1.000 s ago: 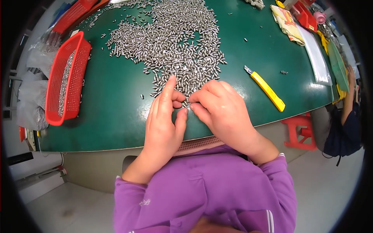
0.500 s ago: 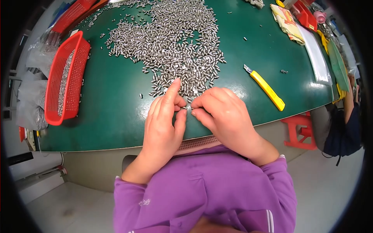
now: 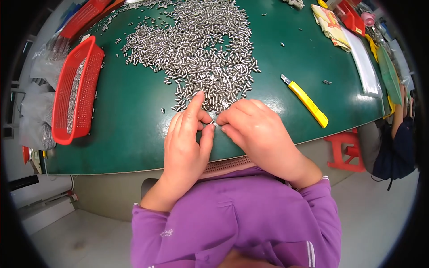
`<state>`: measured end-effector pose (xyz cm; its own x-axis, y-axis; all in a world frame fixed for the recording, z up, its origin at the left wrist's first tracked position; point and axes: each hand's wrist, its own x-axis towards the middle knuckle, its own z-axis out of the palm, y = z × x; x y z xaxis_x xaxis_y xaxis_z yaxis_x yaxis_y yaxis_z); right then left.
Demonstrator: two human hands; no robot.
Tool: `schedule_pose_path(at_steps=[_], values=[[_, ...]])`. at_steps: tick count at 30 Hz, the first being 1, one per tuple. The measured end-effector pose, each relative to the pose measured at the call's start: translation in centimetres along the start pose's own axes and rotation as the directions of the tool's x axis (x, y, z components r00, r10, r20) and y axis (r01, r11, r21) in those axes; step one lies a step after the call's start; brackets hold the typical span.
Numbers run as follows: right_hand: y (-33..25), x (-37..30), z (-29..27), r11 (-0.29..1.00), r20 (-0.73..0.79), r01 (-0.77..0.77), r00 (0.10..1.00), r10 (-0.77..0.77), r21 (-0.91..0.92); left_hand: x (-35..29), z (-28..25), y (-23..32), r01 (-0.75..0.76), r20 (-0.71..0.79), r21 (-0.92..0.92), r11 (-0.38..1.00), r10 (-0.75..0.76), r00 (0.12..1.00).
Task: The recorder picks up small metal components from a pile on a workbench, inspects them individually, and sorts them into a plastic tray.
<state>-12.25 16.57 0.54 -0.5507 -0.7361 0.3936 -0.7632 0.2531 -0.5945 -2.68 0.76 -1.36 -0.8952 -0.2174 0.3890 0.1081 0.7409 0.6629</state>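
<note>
A wide heap of small silver metal parts [image 3: 205,58], short and cylindrical, covers the middle of the green table [image 3: 138,134]. Just before its near end, my left hand [image 3: 185,138] pinches one small metal part [image 3: 212,122] between thumb and a bent finger, while its index finger points up toward the heap. My right hand [image 3: 257,131] is closed close beside it, thumb and fingertips drawn together. Whatever those right fingertips hold is too small and hidden to make out.
A red perforated basket [image 3: 73,96] with metal parts in it stands at the left. On the right lies a yellow box cutter [image 3: 308,105], blade showing. A pink basket [image 3: 228,166] sits under the table's front edge. Beyond the table's right side are a red stool [image 3: 345,151] and another person's arm [image 3: 397,120].
Both hands have shifted slightly left, and the right fingertips are now a little nearer the left ones. The heap, baskets and box cutter look the same.
</note>
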Motion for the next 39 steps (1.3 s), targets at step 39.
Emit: schedule_pose_path(at_steps=[39], values=[[-0.4,-0.5,1.4,0.999,-0.092,-0.043,0.995,0.045,0.028,0.4,-0.4,0.7,0.144,0.052,-0.118,0.982,-0.139,0.989]])
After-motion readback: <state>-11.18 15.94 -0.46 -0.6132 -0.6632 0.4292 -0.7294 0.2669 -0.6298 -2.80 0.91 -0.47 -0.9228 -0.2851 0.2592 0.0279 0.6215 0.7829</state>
